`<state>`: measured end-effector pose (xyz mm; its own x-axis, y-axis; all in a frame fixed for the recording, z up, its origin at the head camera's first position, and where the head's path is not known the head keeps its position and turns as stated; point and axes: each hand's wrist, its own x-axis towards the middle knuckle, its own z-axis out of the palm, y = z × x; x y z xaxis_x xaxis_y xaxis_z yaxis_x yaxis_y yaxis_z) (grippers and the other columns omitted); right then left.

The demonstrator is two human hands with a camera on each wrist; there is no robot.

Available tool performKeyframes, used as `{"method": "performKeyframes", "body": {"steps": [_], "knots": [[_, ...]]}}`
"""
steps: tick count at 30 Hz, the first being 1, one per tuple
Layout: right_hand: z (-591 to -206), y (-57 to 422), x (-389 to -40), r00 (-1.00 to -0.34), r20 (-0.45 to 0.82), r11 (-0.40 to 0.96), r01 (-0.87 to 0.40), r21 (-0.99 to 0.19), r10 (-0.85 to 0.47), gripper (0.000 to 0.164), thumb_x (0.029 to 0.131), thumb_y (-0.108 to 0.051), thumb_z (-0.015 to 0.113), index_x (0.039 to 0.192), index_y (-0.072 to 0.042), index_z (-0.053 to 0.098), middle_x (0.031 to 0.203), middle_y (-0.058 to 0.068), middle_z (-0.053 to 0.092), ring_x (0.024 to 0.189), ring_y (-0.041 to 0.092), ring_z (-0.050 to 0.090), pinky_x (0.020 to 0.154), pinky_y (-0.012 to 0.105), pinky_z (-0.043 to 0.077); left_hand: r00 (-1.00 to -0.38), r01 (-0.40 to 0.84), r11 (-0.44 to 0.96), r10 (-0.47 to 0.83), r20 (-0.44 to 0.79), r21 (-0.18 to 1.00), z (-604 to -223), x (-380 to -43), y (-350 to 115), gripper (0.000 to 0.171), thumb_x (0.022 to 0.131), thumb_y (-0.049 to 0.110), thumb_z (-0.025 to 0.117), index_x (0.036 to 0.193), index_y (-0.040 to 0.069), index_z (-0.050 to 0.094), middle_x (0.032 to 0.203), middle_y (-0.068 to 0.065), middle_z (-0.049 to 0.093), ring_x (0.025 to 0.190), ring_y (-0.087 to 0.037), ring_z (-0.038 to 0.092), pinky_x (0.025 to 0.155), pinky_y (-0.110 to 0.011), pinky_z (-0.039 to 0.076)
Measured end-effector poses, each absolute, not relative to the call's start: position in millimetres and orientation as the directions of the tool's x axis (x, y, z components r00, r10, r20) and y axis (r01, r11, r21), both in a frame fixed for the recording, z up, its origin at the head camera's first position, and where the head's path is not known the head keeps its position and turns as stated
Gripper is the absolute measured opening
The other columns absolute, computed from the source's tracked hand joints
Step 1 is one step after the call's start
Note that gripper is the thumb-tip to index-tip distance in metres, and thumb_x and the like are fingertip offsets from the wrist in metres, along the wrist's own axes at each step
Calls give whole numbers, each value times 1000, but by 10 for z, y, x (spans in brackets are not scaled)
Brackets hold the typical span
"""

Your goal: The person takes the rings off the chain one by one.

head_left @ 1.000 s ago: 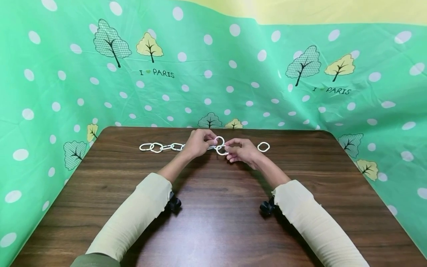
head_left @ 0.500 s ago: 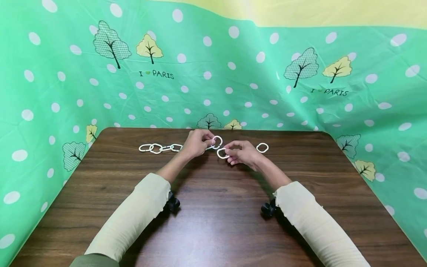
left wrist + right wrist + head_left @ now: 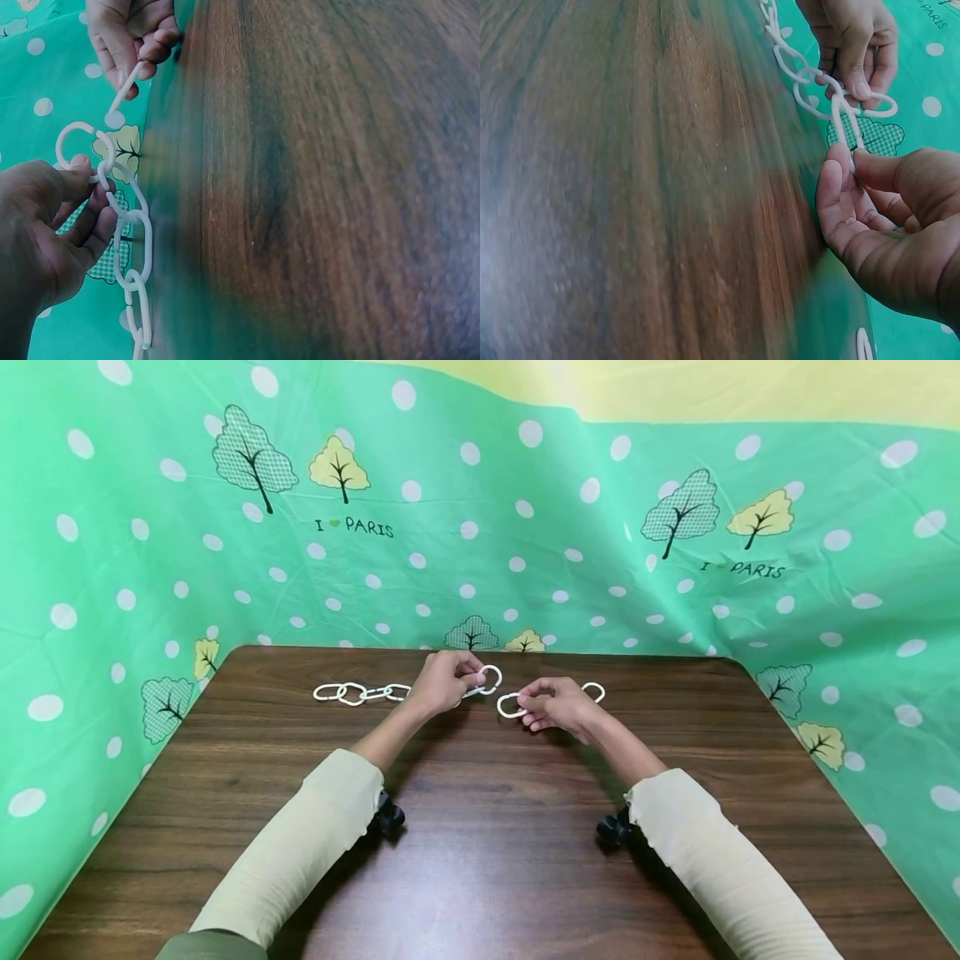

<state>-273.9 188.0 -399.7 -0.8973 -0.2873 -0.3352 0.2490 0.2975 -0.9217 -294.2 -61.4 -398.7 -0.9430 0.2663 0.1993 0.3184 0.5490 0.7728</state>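
A chain of several white plastic chain links point(image 3: 377, 693) lies along the far part of the brown table. At its right end my left hand point(image 3: 444, 683) pinches a raised link point(image 3: 60, 145) between thumb and fingers; a gap shows in this link's ring. My right hand point(image 3: 558, 703) pinches a separate white link point(image 3: 126, 87) by one end, just right of the chain's end. In the left wrist view the two held links are apart. Part of the chain is hidden behind my left hand.
Another loose white link point(image 3: 601, 688) lies on the wooden table point(image 3: 480, 827) beyond my right hand, partly covered by it. A green cloth point(image 3: 465, 493) with dots and trees hangs behind the far edge.
The right hand has drawn its link away from the end link, first toward me, then rightward. It now partly covers the loose link. The left hand keeps its hold, nearly still.
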Motion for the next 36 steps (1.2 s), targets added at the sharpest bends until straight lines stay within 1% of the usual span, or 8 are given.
{"method": "performKeyframes", "body": {"steps": [6,15,21,26,32,36], "knots": [[-3963,1936,-2746,-898,-335,291,253,-923,-284,32,114,-8,66,137,13,61,88,4,73,77,11,73,73,24,64,-944,319,549,260,205,773,-3971,-2945,-621,12,104,10,82,113,3,84,108,-13,87,105,-26,82,102,-44,61],[-3945,2037,-2765,-903,-336,274,262,-925,-269,25,113,-6,67,131,11,63,89,3,76,78,10,76,74,24,66,-945,314,544,262,198,778,-3939,-2939,-618,12,104,9,81,113,3,83,108,-13,87,106,-27,82,103,-44,61],[-3942,2120,-2748,-904,-345,258,281,-924,-252,24,112,-4,66,131,11,62,91,5,78,81,12,80,78,25,68,-950,296,553,255,180,779,-3942,-2932,-608,12,104,9,81,115,3,83,110,-13,86,107,-27,81,103,-44,61],[-3935,2201,-2718,-907,-352,261,291,-921,-231,28,112,-3,65,135,13,61,97,6,77,83,12,80,83,27,68,-948,298,539,262,180,787,-3940,-2923,-590,18,104,10,81,120,0,82,112,-14,86,110,-29,82,105,-45,61],[-3940,2298,-2705,-903,-359,271,293,-917,-237,38,112,-2,64,143,17,56,96,5,77,84,10,78,83,25,68,-949,295,540,259,178,789,-3933,-2903,-593,20,104,8,81,121,-1,81,112,-16,86,107,-29,83,98,-42,63],[-3916,2373,-2698,-902,-362,280,294,-914,-235,42,111,-1,64,147,18,54,96,4,77,84,8,77,83,25,68,-952,290,542,252,176,789,-3935,-2901,-598,20,103,9,82,120,-2,81,111,-17,85,106,-30,83,97,-42,63]]}}
